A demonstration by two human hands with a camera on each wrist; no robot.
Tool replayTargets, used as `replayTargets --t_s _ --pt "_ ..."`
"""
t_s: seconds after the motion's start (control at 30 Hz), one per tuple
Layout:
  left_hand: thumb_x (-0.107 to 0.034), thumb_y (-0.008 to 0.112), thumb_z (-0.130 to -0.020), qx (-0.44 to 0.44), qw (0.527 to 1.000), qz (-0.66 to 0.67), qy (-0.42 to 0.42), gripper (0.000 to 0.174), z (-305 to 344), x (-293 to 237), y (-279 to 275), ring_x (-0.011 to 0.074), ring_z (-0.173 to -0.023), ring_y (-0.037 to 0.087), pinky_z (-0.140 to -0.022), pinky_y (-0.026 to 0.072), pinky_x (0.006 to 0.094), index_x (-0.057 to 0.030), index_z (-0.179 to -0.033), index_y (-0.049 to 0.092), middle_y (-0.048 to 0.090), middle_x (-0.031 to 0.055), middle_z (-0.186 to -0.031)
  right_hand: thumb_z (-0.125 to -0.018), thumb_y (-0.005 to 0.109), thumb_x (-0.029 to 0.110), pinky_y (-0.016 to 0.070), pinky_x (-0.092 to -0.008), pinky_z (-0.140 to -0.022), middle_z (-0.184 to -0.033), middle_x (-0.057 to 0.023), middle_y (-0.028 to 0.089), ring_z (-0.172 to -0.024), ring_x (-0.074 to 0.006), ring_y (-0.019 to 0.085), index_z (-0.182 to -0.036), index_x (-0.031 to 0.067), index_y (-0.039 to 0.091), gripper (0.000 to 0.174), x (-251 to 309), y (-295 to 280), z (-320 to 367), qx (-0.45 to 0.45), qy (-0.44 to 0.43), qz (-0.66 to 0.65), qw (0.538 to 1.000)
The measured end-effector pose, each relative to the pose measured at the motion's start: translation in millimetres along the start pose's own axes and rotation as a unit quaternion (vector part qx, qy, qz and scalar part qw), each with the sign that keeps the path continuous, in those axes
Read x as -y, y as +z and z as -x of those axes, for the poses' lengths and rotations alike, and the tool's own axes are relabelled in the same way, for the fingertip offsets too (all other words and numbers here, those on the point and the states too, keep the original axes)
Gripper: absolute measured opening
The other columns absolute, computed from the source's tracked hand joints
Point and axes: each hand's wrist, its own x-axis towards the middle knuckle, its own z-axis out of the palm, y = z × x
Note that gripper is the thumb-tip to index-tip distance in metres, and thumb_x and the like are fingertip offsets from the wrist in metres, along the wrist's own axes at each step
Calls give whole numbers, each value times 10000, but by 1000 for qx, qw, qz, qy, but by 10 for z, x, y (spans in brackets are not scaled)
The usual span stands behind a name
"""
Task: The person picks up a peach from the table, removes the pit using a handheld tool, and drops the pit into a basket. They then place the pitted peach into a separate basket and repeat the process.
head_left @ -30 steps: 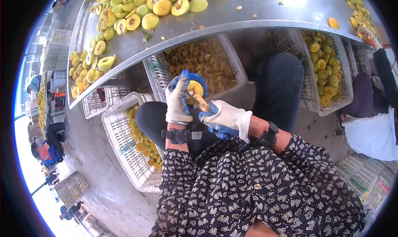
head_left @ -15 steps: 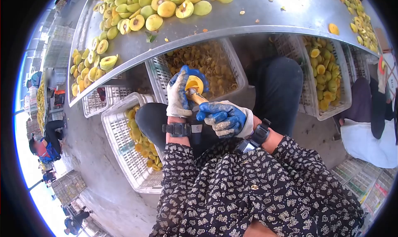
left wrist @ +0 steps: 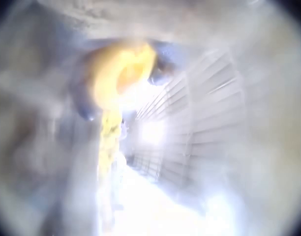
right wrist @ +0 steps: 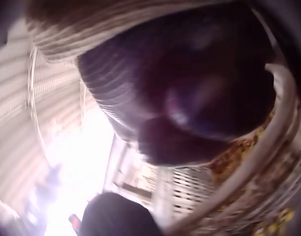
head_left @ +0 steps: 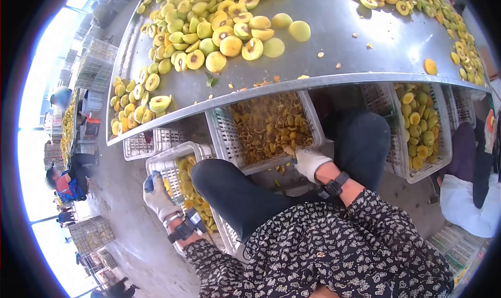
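Out to the left, the gloved left hand (head_left: 159, 198) is beside the left crate (head_left: 154, 166), with a yellow fruit piece (head_left: 167, 186) at its fingers. In the left wrist view the blurred fruit piece (left wrist: 108, 73) lies within curled blue fingers (left wrist: 81, 98). The gloved right hand (head_left: 310, 163) is at the near rim of the middle crate (head_left: 250, 168), gripping a light brown tool (head_left: 289, 151), mostly hidden by the glove. In the right wrist view the right hand (right wrist: 175, 93) shows dark and curled; the tool cannot be made out there.
A metal table (head_left: 318, 63) with piles of halved fruit (head_left: 209, 29) spans the front. Under it, the middle crate holds brown-yellow scraps (head_left: 269, 126). A right crate (head_left: 402, 165) holds yellow fruit. The wearer's knees (head_left: 222, 188) are between the crates; another person's leg (head_left: 463, 149) is at far right.
The hands have parted: the left has moved left and down to the left crate, the right slightly right toward the middle crate's rim. The head view has shifted, showing more table.
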Motion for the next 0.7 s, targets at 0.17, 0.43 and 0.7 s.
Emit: replayTargets --t_s 0.17,0.43,0.7 --pt "-69 630 -823 114 938 -291 150 233 -70 -361 905 121 -836 588 -781 470 266 42 -1027 602 649 65 -925 -865 491 228 460 -437 -775 -980 -228 609 -906 -380 588 -1084 25 532 301 168 -215 81 32 44 -131 990" --pt "-370 698 -729 293 707 -579 282 525 -615 -74 2882 304 -1055 554 -893 428 384 -72 -1143 573 604 179 -1088 -879 475 231 440 -466 -764 -941 -240 594 -893 -389 576 -1256 89 428 405 123 -259 106 28 29 -209 977" --pt "-188 746 -738 393 901 -176 58 463 -705 111 2587 160 -879 605 -729 517 279 -12 -1123 559 602 118 -1081 -871 488 242 458 -436 -719 -878 -236 606 -826 -361 601 -1089 3 504 324 48 -86 34 -21 9 -222 975"
